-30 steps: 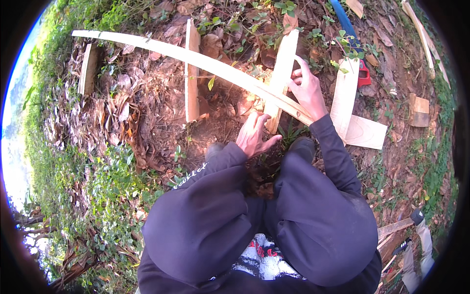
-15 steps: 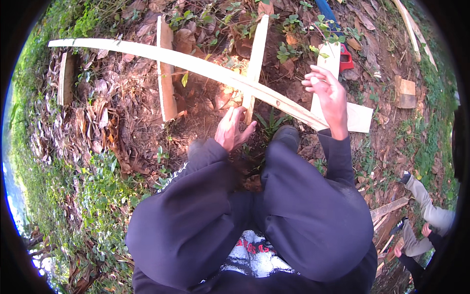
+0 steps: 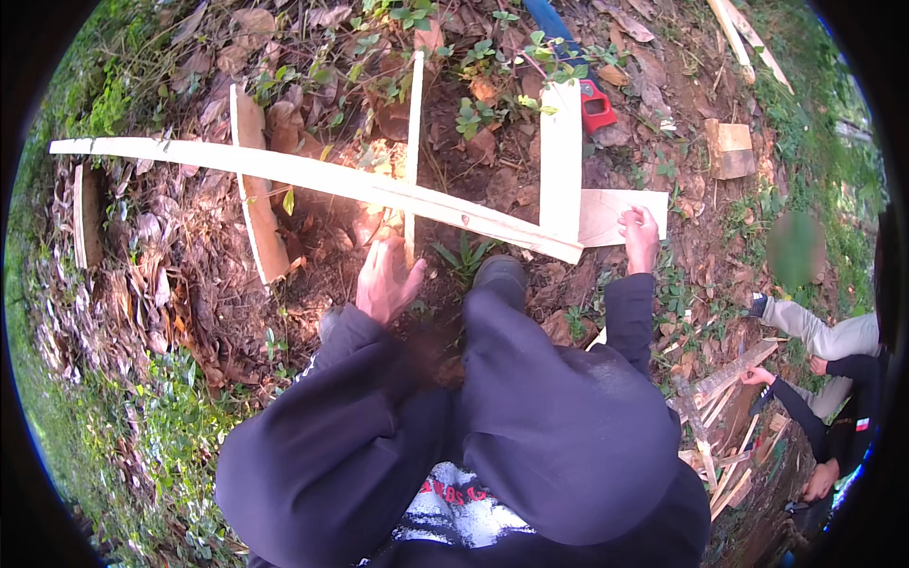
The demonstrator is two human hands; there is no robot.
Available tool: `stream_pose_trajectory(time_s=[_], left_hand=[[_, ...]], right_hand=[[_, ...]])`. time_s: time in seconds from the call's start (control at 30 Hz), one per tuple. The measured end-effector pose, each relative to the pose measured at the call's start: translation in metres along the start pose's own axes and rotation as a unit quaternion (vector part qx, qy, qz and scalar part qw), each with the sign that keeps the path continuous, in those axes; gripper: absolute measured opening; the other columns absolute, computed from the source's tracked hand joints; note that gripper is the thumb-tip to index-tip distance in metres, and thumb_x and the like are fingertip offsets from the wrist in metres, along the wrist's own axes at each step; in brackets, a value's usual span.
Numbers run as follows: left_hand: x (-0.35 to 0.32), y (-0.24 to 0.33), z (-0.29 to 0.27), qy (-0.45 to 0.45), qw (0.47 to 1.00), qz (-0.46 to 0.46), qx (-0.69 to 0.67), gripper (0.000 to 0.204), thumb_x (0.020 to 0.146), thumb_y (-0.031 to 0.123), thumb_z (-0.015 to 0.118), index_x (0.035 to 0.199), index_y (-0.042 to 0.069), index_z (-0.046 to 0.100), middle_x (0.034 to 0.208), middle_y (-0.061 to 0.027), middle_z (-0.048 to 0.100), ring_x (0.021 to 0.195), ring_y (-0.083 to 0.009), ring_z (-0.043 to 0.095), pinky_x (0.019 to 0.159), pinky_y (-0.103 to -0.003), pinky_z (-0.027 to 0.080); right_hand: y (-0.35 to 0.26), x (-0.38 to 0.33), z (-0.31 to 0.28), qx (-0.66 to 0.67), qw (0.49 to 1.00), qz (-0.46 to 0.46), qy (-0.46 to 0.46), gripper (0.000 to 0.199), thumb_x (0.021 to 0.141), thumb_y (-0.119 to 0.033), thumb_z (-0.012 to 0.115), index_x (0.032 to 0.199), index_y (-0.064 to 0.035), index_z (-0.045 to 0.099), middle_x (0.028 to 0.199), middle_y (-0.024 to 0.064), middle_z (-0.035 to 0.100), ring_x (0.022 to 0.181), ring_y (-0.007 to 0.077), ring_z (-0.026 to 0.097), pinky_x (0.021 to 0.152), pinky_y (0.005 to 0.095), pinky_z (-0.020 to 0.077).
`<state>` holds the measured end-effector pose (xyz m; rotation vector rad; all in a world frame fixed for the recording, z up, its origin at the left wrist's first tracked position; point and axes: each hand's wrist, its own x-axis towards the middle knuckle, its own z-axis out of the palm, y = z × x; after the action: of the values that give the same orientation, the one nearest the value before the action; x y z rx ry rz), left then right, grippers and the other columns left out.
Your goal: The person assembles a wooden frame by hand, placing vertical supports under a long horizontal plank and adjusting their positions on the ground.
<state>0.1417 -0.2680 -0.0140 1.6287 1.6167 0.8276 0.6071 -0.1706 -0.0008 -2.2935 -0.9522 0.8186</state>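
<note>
A long pale wooden strip (image 3: 322, 176) lies across the ground in front of me, crossing a short narrow stick (image 3: 414, 123). My left hand (image 3: 386, 282) is beside the stick's near end, fingers extended and thumb apart; whether it touches the stick is unclear. At the long strip's right end a wide pale board (image 3: 561, 151) points away from me. Beside it lies a flat board piece (image 3: 606, 216). Over that piece's right end is my right hand (image 3: 641, 239), fingers curled inward; anything held in them is too small to make out.
Two short planks (image 3: 254, 194) (image 3: 87, 218) stand at the left. A saw with a red handle (image 3: 595, 106) and blue blade lies beyond the wide board. A wood block (image 3: 730, 150) sits at right. Another person (image 3: 833, 398) is by a wood pile (image 3: 724, 388) at lower right.
My right hand has dropped from over the wide board to the flat piece's right end. The short stick now looks thinner and straighter. The whole view has shifted.
</note>
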Motion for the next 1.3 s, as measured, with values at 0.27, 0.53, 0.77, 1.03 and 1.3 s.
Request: stream_pose_trajectory(time_s=[0.27,0.53,0.77,1.03,1.3], left_hand=[[0.003,0.006,0.007,-0.010,1.000,0.020,-0.004,0.045,0.086,0.018,0.075,0.120,-0.003,0.054,0.099,-0.0172,0.060,0.085,-0.0297,0.064,0.078,-0.039,0.054],[0.005,-0.001,-0.004,0.014,0.999,0.037,0.007,0.048,0.083,0.015,0.078,0.120,-0.004,0.054,0.099,-0.0199,0.060,0.088,-0.0356,0.063,0.078,-0.041,0.052],[0.003,-0.005,0.010,0.002,0.998,0.062,0.032,0.044,0.084,0.014,0.076,0.118,-0.002,0.054,0.094,-0.0189,0.058,0.081,-0.0349,0.059,0.073,-0.042,0.050],[0.002,-0.010,0.013,-0.003,0.999,0.031,0.038,0.046,0.091,0.023,0.071,0.125,-0.003,0.053,0.103,-0.0205,0.058,0.092,-0.0354,0.059,0.083,-0.044,0.049],[0.002,-0.006,0.006,-0.007,0.999,0.033,0.019,0.042,0.093,0.022,0.069,0.122,-0.003,0.053,0.105,-0.0215,0.059,0.092,-0.0353,0.060,0.083,-0.043,0.049]], right_hand=[[0.100,0.044,-0.004,-0.186,0.974,0.091,0.097,0.047,0.087,-0.028,0.071,0.120,0.0032,0.060,0.103,0.0166,0.068,0.089,0.0246,0.067,0.081,0.0345,0.0553],[0.099,0.027,0.015,0.214,0.931,0.285,0.076,0.054,0.085,-0.029,0.079,0.122,0.0018,0.055,0.112,0.0180,0.057,0.098,0.0286,0.063,0.083,0.0389,0.0572],[0.118,0.023,0.004,0.335,0.888,0.307,0.073,0.037,0.085,-0.023,0.078,0.115,-0.0112,0.059,0.104,0.0056,0.063,0.083,0.0202,0.060,0.070,0.0374,0.0493],[0.058,0.043,-0.008,0.259,0.935,0.171,0.169,0.046,0.087,-0.010,0.062,0.126,-0.0088,0.037,0.122,0.0201,0.056,0.108,0.0417,0.062,0.084,0.0515,0.0544],[-0.063,-0.024,-0.090,-0.118,0.957,-0.063,0.258,0.038,0.091,-0.014,0.052,0.126,-0.0093,0.037,0.116,0.0315,0.059,0.105,0.0448,0.062,0.093,0.0544,0.0456]])
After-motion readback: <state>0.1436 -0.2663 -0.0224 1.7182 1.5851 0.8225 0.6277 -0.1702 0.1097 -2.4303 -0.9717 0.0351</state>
